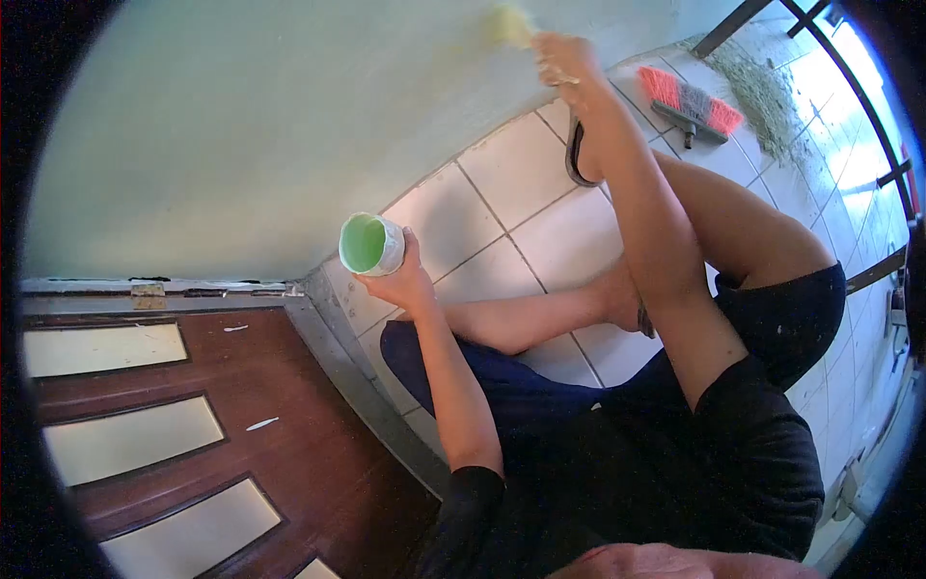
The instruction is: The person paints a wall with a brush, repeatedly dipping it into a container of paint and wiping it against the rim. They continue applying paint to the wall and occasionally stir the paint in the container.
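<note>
My left hand [403, 280] is closed around a white cup [388, 247] with light green paint inside, tilted so that its opening faces me. Streaks of paint coat the cup's outside. Up at the pale green wall [241, 125], my right hand [567, 64] grips a paintbrush [511, 26]. The brush's yellowish head is smeared by motion and lies close to or against the wall; whether it touches, I cannot tell. Whitish paint marks the fingers of this hand. Most of the brush handle is hidden in the grip.
Below the wall, white floor tiles [482, 193] surround my bent legs. A pink and grey broom head [690, 104] lies beside a heap of greyish debris [767, 101]. Dark metal railing [738, 27] stands at the right. At lower left is a brown door [231, 362] with pale panels.
</note>
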Demonstrator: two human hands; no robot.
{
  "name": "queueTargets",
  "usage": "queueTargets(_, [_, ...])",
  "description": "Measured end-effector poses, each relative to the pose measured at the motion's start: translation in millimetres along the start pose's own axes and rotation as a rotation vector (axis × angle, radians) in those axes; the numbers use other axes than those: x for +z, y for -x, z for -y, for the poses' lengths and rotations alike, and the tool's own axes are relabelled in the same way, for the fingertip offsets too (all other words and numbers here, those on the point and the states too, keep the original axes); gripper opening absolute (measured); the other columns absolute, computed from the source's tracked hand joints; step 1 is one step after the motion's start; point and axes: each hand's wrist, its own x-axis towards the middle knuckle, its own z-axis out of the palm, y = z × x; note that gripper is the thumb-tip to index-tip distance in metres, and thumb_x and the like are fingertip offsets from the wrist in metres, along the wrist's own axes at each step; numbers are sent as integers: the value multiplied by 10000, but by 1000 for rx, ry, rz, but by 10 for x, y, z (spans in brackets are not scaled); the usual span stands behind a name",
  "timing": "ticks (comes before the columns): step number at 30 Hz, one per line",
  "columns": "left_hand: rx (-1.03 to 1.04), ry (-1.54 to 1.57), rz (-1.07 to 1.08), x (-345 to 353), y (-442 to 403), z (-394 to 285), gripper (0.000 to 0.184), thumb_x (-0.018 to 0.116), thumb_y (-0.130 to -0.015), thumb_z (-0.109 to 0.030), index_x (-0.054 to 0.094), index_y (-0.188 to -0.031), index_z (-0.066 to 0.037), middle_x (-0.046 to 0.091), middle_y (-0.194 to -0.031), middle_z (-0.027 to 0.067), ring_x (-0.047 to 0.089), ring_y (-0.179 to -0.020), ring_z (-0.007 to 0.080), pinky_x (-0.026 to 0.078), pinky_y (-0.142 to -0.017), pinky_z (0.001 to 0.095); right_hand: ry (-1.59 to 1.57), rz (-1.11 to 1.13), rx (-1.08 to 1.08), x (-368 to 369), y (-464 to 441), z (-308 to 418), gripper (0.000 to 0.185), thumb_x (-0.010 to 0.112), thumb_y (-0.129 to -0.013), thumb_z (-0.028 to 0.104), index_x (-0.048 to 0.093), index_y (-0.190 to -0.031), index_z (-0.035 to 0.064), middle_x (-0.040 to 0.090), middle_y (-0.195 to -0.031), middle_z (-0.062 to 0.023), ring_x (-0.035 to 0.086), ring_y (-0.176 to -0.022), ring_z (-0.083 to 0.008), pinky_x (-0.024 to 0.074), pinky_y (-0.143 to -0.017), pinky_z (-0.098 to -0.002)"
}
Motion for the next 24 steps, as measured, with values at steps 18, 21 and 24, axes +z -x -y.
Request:
queueTargets(18, [45, -72, 3, 37, 30, -68, 720, 964, -660, -154, 572, -1226, 53, 703, -1122, 189, 718, -1008, 299, 581, -885, 433, 197, 388, -425, 1589, 1347, 903, 249, 724, -881, 210, 790, -1072, 64, 716, -772, -100, 632, -585, -196, 488, -535, -352])
queueTargets(21, [67, -10, -13, 13, -4, -46, 713, 963, -658, -151, 578, -1222, 52, 704, -1131, 188, 719, -1007, 297, 582, -886, 430, 14, 432, -63, 829, 784, 1060, 193, 751, -889, 203, 794, -1037, 87, 604, -707, -6, 449, -485, -70, 331, -432, -264])
queueTargets(24, [-26, 32, -18, 16, 10, -77, 703, 961, -664, -172, 586, -1218, 44, 708, -1128, 180, 720, -1011, 298, 584, -880, 427, -201, 287, 93, 238, 506, 1125, 145, 769, -886, 190, 775, -971, 73, 588, -686, 1, 431, -473, -73, 298, -422, -252])
